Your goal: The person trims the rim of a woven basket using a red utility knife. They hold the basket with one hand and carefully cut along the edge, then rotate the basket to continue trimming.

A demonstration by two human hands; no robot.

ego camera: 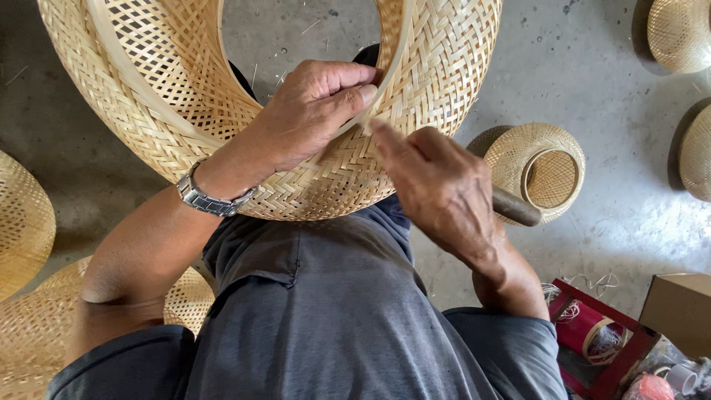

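Observation:
A large woven bamboo basket rests on my lap, its round opening facing up. My left hand, with a metal watch on the wrist, pinches the thin bamboo rim strip at the inner edge of the opening. My right hand grips a tool with a dark wooden handle; its forefinger points at the same spot on the rim. The tool's working end is hidden behind the hand.
Several more woven baskets lie around on the concrete floor: one at right, two at far right, others at left. A red tray with coils of string and a cardboard box sit at bottom right.

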